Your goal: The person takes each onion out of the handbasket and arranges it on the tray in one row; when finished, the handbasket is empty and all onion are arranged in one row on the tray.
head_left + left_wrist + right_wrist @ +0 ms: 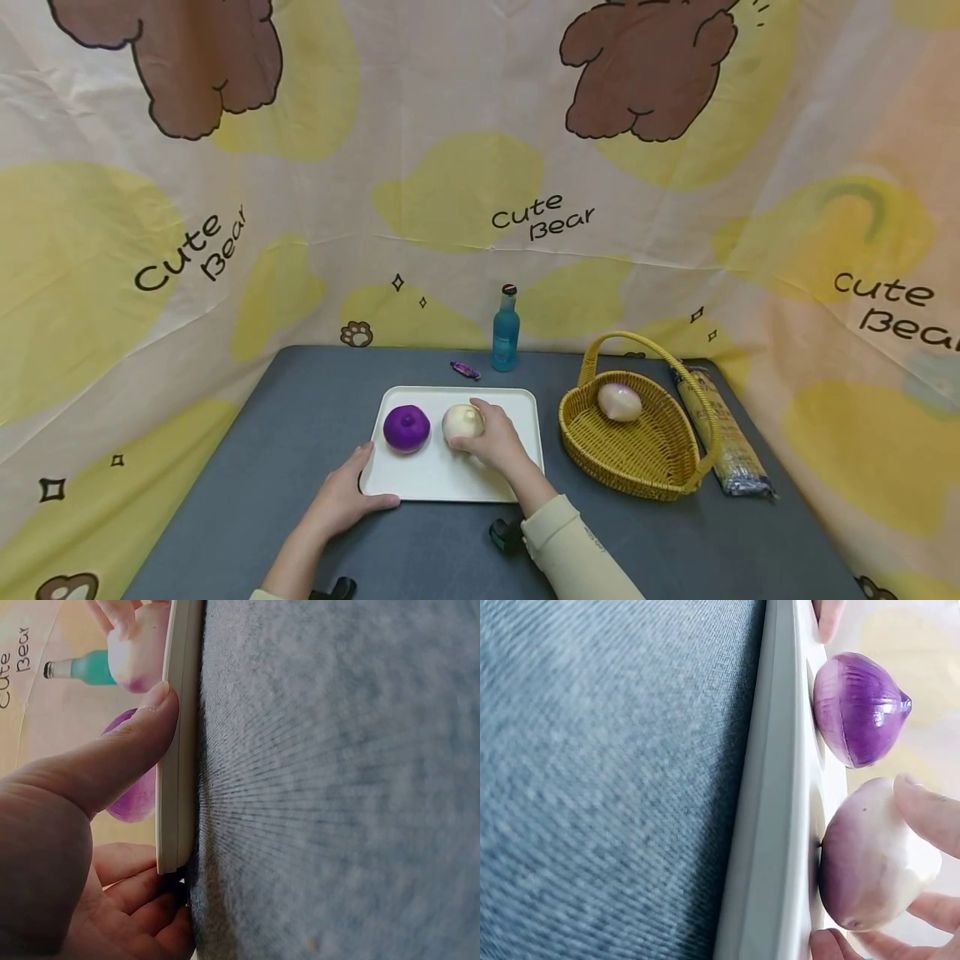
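Note:
A white tray (450, 483) lies on the grey table, a purple onion (407, 429) on its left half. Right of the onion is a white turnip (460, 423) with a purple end, as the right wrist view shows. My right hand (491, 437) holds this turnip between thumb and fingers, low over the tray; in the right wrist view its purple side is close to the tray surface. With my left hand (345, 493) I grip the tray's near left corner, thumb (135, 746) against the front rim and fingers (142, 892) curled at the left side.
A yellow wicker basket (600, 467) with a tall handle stands right of the tray, holding a pale pinkish bulb (619, 402). Beyond it lies a long yellow packet (731, 433). Behind the tray are a blue bottle (506, 329) and a purple-wrapped candy (466, 370).

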### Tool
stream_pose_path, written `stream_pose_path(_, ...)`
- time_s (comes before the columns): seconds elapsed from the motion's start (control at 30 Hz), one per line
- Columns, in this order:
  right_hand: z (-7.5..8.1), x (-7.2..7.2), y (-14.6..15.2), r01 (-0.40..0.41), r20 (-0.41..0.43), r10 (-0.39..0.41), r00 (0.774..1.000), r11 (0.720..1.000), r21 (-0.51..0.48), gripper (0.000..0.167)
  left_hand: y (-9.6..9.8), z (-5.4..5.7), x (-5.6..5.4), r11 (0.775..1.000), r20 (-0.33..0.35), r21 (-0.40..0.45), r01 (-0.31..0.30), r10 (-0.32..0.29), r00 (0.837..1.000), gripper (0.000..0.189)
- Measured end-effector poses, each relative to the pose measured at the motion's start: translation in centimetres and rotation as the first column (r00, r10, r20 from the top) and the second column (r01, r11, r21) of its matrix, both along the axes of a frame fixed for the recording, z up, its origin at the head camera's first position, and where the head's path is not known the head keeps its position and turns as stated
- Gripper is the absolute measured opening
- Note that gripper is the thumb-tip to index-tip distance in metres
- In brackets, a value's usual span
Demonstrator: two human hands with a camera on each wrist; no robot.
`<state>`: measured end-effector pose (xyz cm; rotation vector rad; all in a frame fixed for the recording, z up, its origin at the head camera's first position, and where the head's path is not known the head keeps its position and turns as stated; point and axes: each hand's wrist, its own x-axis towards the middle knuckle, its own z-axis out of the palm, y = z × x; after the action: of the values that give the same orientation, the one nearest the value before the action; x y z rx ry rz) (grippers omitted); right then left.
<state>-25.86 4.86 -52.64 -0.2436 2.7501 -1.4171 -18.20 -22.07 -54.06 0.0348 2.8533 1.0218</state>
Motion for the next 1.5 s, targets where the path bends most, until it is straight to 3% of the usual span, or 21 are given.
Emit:
stream_pose_path(0.2, -0.2, -0.2, 0.2, 0.012, 0.027, -0.012, 1.0, 1.0, 0.011, 0.084, 0.0, 0.1, 0.1, 1.0, 0.009, 0.006, 0.0, 0.0, 1.0, 0.117)
stream_pose_path(0.37, 0.6, 0.1, 0.5, 0.026, 0.036, -0.025, 0.999, 0.999, -0.025, 0.082, 0.0, 0.0, 0.1, 1.0, 0.008, 0.009, 0.002, -0.002, 1.0, 0.117)
stream_pose_path(1.13, 5.8, 1.8, 3.5, 0.047, -0.145, -0.065, 0.987, 0.992, -0.12, 0.072, 0.0, 0.3, 0.1, 1.0, 0.007, 0.019, 0.001, -0.001, 1.0, 0.116)
stream_pose_path(1.5, 7.0, 2.6, 5.4, 0.079, -0.163, -0.101, 0.981, 0.987, -0.14, 0.073, 0.0, 0.1, 0.1, 1.0, -0.005, 0.015, 0.003, -0.003, 1.0, 0.116)
